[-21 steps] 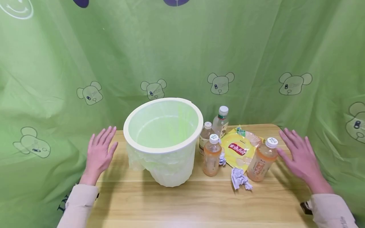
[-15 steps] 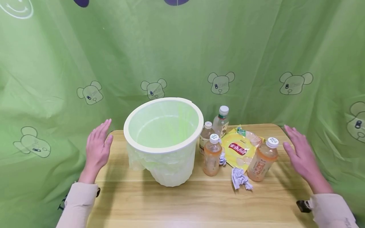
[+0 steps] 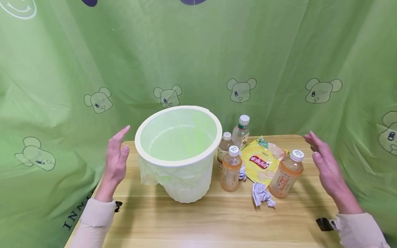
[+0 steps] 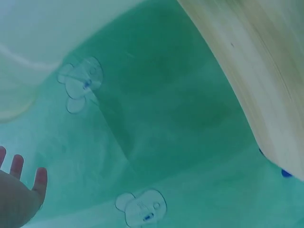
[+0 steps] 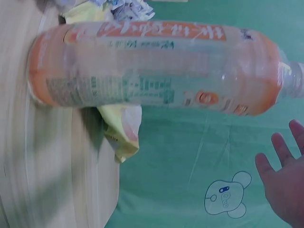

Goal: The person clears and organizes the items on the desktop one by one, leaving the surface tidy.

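Note:
My left hand (image 3: pixel 116 160) is raised left of a white trash can (image 3: pixel 178 162), fingers extended and holding nothing. That can is lined with a thin pale green bag folded over its rim. On the other side, my right hand (image 3: pixel 328 168) hovers beside an orange-labelled plastic bottle (image 3: pixel 283 179), fingers straight. The same bottle lies across the right wrist view (image 5: pixel 161 69), apart from the fingertips. Left of it are a yellow chip bag (image 3: pixel 258 162), crumpled paper (image 3: pixel 261 195) and a second orange-labelled bottle (image 3: pixel 231 172).
Two more plastic bottles stand behind, a short one (image 3: pixel 224 148) and a taller one with a green neck band (image 3: pixel 242 132). Another paper wad (image 3: pixel 242 172) is partly hidden by a bottle. A green curtain (image 3: pixel 198 51) hangs behind the wooden table (image 3: pixel 186 224).
My left hand first drew back slightly, then moved right toward the trash can and turned edge-on. The right hand has moved a little away from the bottle and turned its palm inward.

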Demonstrator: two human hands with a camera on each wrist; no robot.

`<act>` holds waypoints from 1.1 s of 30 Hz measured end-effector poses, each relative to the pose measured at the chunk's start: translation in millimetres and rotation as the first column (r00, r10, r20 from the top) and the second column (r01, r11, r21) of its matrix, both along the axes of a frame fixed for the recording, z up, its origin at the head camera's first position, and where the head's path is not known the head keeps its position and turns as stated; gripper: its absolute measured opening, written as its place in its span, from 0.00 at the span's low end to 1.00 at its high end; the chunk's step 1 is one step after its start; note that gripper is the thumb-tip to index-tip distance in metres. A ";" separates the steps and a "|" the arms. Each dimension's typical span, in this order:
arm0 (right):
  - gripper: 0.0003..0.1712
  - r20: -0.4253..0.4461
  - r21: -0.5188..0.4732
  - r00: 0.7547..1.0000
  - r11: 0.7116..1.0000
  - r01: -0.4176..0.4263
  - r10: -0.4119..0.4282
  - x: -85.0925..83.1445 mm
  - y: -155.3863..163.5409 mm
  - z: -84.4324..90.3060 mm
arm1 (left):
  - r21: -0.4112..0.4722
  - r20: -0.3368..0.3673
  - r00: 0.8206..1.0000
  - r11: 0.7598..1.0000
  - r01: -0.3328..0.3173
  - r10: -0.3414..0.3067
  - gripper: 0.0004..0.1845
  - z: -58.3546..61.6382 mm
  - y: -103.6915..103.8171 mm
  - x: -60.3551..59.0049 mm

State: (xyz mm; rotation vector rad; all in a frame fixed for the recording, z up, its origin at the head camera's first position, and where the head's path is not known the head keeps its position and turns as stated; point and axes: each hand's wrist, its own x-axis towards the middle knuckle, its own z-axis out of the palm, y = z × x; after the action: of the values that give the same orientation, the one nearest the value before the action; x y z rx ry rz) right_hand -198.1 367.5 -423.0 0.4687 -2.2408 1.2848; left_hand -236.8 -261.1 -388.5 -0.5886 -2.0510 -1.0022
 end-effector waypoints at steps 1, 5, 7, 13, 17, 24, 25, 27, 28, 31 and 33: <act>0.33 -0.003 -0.004 1.000 1.000 -0.010 0.010 0.2 -1.6 0.3 | 0.015 0.007 1.000 1.000 0.017 -0.017 0.28 0.3 2.9 0.6; 0.34 -0.009 -0.024 0.998 0.998 -0.060 0.060 0.3 -7.0 -0.6 | 0.075 0.018 0.996 0.993 0.089 -0.091 0.28 0.3 14.0 2.2; 0.36 0.003 -0.045 0.996 0.995 -0.087 0.087 0.2 -8.2 -2.3 | 0.100 0.031 0.993 0.989 0.113 -0.117 0.28 -0.2 19.2 2.8; 0.45 0.034 -0.170 0.979 0.967 -0.190 0.199 -0.2 -9.5 -11.5 | 0.161 0.086 0.985 0.977 0.136 -0.152 0.31 -3.0 30.4 3.9; 0.51 0.061 -0.189 0.979 0.965 -0.182 0.196 0.5 -9.9 -17.8 | 0.202 0.105 0.981 0.969 0.140 -0.164 0.32 -6.6 35.4 3.4; 0.59 0.097 -0.131 0.983 0.981 -0.141 0.154 -0.8 -10.6 -29.7 | 0.286 0.104 0.969 0.940 0.185 -0.222 0.31 -13.0 38.9 0.7; 0.59 0.103 -0.124 0.983 0.983 -0.138 0.151 -1.3 -10.5 -31.6 | 0.301 0.103 0.967 0.934 0.193 -0.234 0.31 -13.7 39.3 0.4; 0.61 0.112 -0.098 0.983 0.986 -0.132 0.142 -1.9 -10.3 -35.1 | 0.326 0.101 0.963 0.923 0.204 -0.249 0.29 -14.2 41.0 0.1; 0.61 0.115 -0.085 0.984 0.988 -0.128 0.138 -1.9 -10.3 -36.7 | 0.339 0.102 0.961 0.917 0.208 -0.256 0.29 -14.6 41.7 -0.2; 0.62 0.129 -0.049 0.984 0.992 -0.115 0.120 -2.0 -10.9 -40.0 | 0.350 0.096 0.966 0.916 0.195 -0.242 0.27 -15.5 43.9 -1.2; 0.61 0.136 -0.035 0.985 0.994 -0.107 0.110 -2.3 -11.5 -41.6 | 0.349 0.087 0.971 0.920 0.179 -0.222 0.27 -16.0 44.7 -2.0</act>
State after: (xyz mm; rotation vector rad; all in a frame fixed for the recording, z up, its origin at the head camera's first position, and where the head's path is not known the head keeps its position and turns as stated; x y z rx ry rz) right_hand -200.4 356.0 -464.6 0.5125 -2.3350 1.4416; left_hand -238.8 -216.4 -404.4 -0.5713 -1.8863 -1.5122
